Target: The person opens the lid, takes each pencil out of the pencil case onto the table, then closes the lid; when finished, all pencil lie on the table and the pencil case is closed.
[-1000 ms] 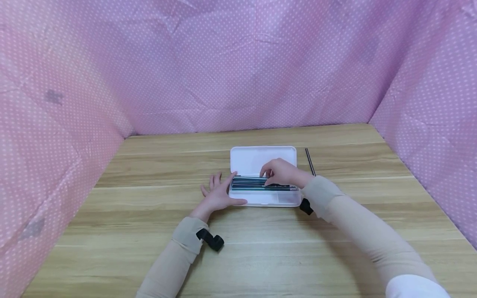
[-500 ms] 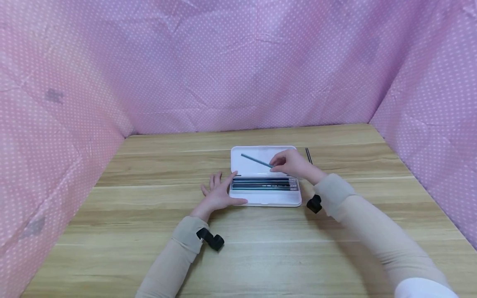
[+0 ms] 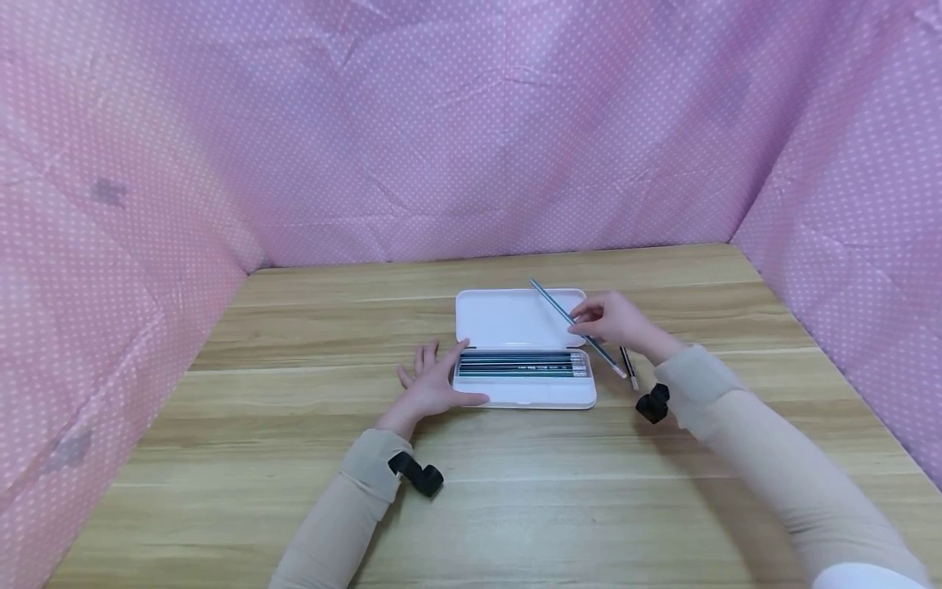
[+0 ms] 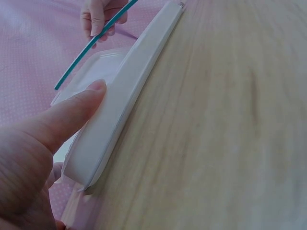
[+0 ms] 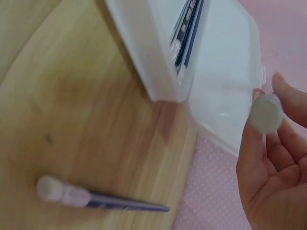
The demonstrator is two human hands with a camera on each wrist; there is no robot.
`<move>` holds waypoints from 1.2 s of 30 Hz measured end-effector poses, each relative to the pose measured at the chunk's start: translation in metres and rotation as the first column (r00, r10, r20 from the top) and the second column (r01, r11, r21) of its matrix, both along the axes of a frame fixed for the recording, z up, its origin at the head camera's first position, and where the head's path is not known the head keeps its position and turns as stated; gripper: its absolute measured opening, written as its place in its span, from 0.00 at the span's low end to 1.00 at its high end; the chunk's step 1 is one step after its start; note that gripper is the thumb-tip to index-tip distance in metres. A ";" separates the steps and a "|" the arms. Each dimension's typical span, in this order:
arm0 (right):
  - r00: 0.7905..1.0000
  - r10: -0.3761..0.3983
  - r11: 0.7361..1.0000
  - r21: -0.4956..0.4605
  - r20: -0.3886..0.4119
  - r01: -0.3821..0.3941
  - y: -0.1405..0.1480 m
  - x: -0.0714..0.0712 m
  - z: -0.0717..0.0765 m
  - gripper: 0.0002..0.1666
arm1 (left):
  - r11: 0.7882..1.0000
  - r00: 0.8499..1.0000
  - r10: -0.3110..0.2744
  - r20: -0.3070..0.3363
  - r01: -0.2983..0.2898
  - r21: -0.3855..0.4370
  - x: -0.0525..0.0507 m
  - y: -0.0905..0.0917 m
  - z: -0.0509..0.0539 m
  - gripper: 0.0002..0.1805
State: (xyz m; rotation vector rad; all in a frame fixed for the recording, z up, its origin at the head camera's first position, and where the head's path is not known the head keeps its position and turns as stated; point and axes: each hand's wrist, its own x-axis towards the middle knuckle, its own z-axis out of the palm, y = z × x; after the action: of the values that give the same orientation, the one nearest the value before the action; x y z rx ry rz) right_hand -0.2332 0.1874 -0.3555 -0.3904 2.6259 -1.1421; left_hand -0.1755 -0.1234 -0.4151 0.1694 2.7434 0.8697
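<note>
A white pencil case [image 3: 526, 396] lies with its lid [image 3: 496, 319] folded back, and several dark and teal pencils [image 3: 515, 364] lie side by side in it. My left hand [image 3: 428, 391] rests at the case's left end, fingers spread and thumb straight along the front edge. In the left wrist view the thumb [image 4: 72, 112] touches the case's side. Over the lid's right part, my right hand [image 3: 621, 321] pinches a teal pencil [image 3: 553, 301] that slants down to the right. Its round eraser end [image 5: 266, 114] faces the camera in the right wrist view.
Another dark pencil [image 3: 630, 370] lies on the wooden table [image 3: 515, 499] right of the case, partly hidden under my right hand. Pink dotted cloth [image 3: 471, 147] hangs behind the table and along both sides.
My right hand has lifted the teal pencil out of the case and carried it to the right, turning it more steeply. The left hand has stayed in place.
</note>
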 end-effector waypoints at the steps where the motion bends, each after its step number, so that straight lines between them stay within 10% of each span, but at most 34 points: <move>1: 1.000 -0.007 1.000 0.002 0.003 0.007 0.004 0.000 -0.001 0.18 | 1.000 1.000 -0.001 0.001 0.001 0.001 0.000 0.000 0.000 0.55; 36: 0.956 -0.242 0.966 -0.046 0.164 0.253 0.075 -0.002 -0.024 0.29 | 1.000 1.000 0.002 0.000 -0.002 0.008 0.001 0.000 -0.001 0.54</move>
State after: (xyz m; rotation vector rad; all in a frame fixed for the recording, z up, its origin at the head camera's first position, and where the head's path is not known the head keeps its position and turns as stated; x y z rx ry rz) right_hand -0.2350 0.2620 -0.3794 0.0207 2.5543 -1.2815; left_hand -0.1746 -0.1232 -0.4160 0.1682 2.7406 0.8812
